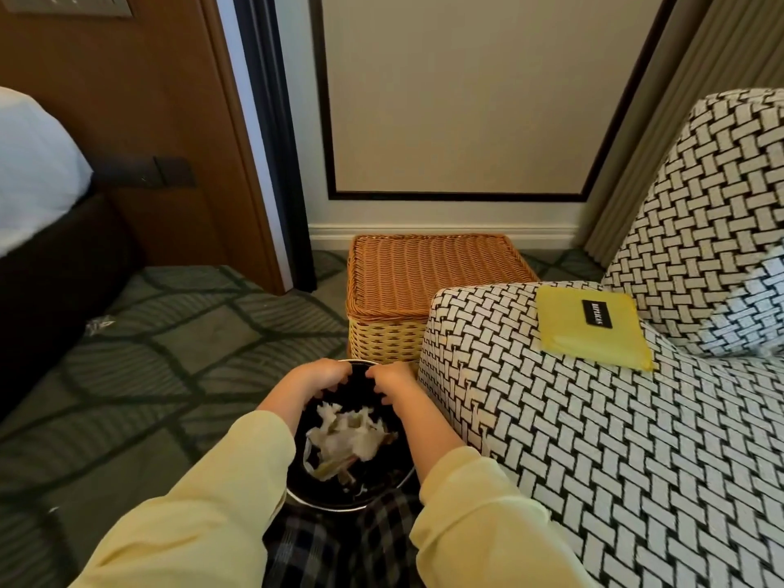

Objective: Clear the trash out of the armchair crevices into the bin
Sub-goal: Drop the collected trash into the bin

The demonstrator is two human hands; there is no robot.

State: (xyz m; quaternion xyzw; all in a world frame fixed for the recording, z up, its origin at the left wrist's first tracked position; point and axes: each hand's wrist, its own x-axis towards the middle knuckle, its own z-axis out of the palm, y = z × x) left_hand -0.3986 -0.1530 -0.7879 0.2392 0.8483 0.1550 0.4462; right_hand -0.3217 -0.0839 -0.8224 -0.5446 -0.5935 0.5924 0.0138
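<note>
Left hand [322, 377] and right hand [390, 384] curl over the far rim of the round black bin [352, 505], which stands on the carpet against the basket-weave armchair [594, 439]. Whether either grip clamps the rim cannot be told. Crumpled white trash [343, 439] lies inside. Any release is best made low and central. A flat yellow packet [589, 328] lies on the chair arm, and a wicker basket [424, 278] crowds the bin's far side.

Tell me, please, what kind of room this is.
Probably a hotel bedroom: a bed with white bedding, a black-and-white woven-pattern armchair, and a lidded orange wicker basket against the panelled wall, over patterned green carpet.
</note>
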